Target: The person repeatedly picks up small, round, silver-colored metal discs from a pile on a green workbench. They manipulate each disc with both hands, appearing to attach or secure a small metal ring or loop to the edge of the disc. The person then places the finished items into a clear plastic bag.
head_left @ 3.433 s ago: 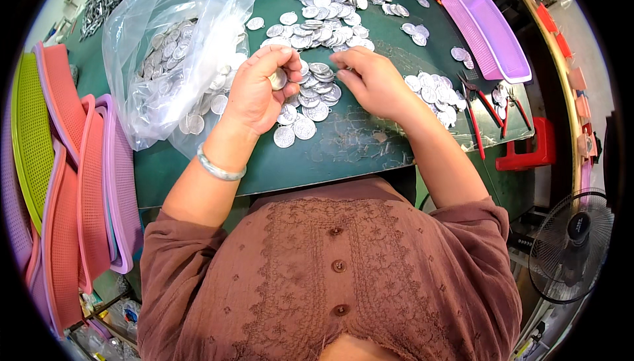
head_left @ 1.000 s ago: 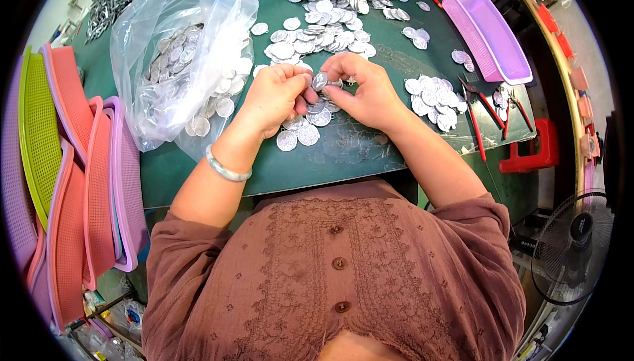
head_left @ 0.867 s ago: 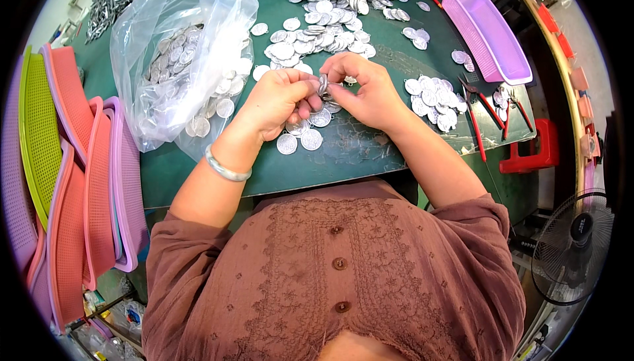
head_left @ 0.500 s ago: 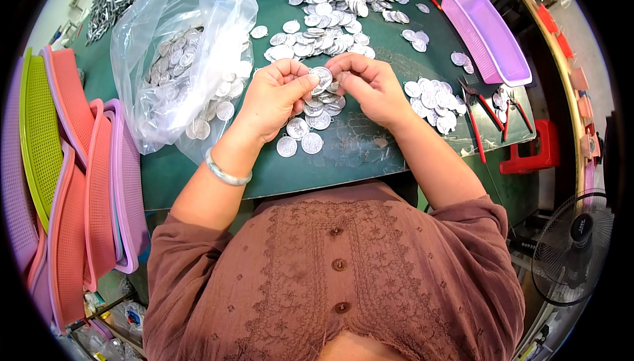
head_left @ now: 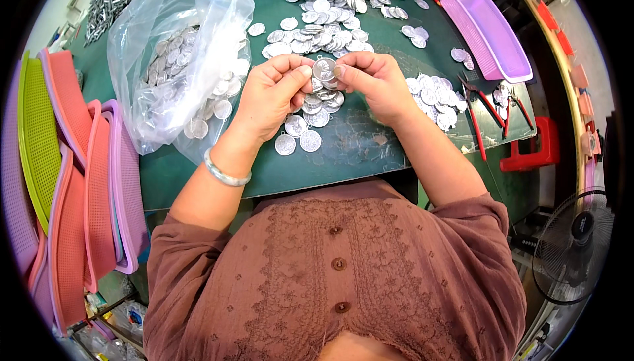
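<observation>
Between both hands, a round silver medallion (head_left: 323,69) is pinched at its two edges, a relief facing up. My left hand (head_left: 276,90) grips its left side with thumb and forefinger; a pale bangle (head_left: 226,171) circles that wrist. At the opposite edge my right hand (head_left: 376,87) has its thumb and fingertips closed on the medallion. Just below the fingers lies a small heap of similar medallions (head_left: 318,118) with little loops on their rims. A wide pile of medallions (head_left: 320,34) spreads beyond my hands.
A clear plastic bag (head_left: 181,4) holding medallions stands left on the green table (head_left: 356,156). Another medallion pile (head_left: 436,100), red-handled pliers (head_left: 474,123) and a purple basket (head_left: 485,31) are right. Colourful stacked baskets (head_left: 99,229) flank the left edge; a fan (head_left: 581,242) stands right.
The medallion between my fingers has turned so its relief faces up more squarely. My right fingers have shifted slightly and straightened along its edge. Other things are nearly unchanged.
</observation>
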Motion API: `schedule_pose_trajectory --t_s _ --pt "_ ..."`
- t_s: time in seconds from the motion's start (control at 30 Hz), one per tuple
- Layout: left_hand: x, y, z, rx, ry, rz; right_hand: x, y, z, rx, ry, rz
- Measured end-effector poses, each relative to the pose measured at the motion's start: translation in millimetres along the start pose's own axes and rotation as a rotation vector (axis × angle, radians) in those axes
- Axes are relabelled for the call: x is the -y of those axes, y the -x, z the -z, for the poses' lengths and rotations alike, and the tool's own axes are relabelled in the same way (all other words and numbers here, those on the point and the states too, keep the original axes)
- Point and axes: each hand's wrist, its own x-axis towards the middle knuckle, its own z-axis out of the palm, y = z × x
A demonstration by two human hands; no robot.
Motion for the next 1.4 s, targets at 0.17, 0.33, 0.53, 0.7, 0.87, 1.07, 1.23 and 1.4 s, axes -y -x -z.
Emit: schedule_pose_trajectory --t_s 0.17,0.33,0.53,0.7,0.87,1.07,1.23,1.4 --pt "2.0 -0.7 0.7 -0.006 -0.037 0.026 0.9 -0.3 0.8 0.002 -0.042 -0.06" --pt "4.6 -1.8 2.6 0.007 -0.022 0.033 -0.9 -1.2 1.8 0.016 -0.076 -0.078" --pt "3.5 -1.8 2.5 0.004 0.0 0.041 -1.3 -0.6 0.9 0.02 -0.05 -0.033" --pt "4.7 -2.8 2.9 0.014 0.059 -0.009 -7.8 -0.9 -1.0 -0.033 0.113 0.101" --pt "5.5 -3.1 3.1 0.023 0.069 -0.025 -11.6 -1.2 -1.4 -0.073 0.193 0.18" --pt "7.9 -1.8 -0.2 -0.031 0.059 -0.055 -2.3 4.2 -7.0 -0.113 0.41 0.339" --pt "10.1 -1.1 -2.6 -0.028 0.008 -0.083 3.8 7.0 -10.7 -0.08 0.462 0.418" --pt "8.7 0.7 -5.4 -0.014 0.013 -0.069 3.8 6.3 -11.0 -0.091 0.526 0.478"
